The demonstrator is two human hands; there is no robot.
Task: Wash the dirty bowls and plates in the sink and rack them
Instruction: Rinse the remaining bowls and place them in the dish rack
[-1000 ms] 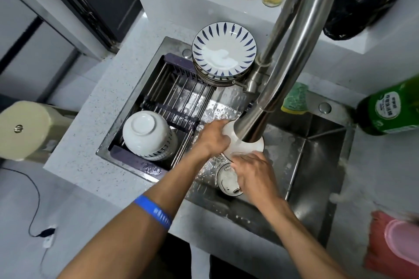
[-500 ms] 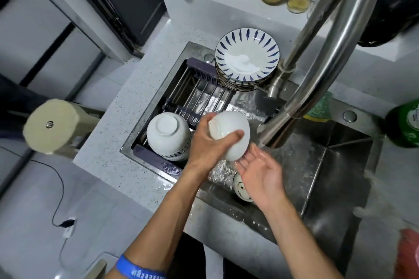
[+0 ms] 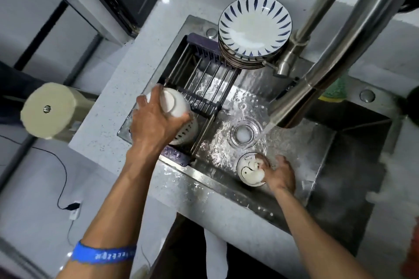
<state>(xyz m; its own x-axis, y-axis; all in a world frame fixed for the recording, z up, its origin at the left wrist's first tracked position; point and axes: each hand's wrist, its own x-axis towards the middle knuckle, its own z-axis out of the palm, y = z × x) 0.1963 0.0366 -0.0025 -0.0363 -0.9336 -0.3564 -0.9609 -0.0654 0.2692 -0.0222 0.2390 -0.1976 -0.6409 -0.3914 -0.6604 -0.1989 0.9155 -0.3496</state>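
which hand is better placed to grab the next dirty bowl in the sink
Right. The right hand is already down in the sink, fingers on the dirty bowl near the water stream. The left hand is busy, holding a white bowl over the rack.

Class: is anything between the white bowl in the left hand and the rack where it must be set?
Yes. A ribbed bowl already sits in the rack directly under the white bowl gripped by the left hand. The bars farther back are bare.
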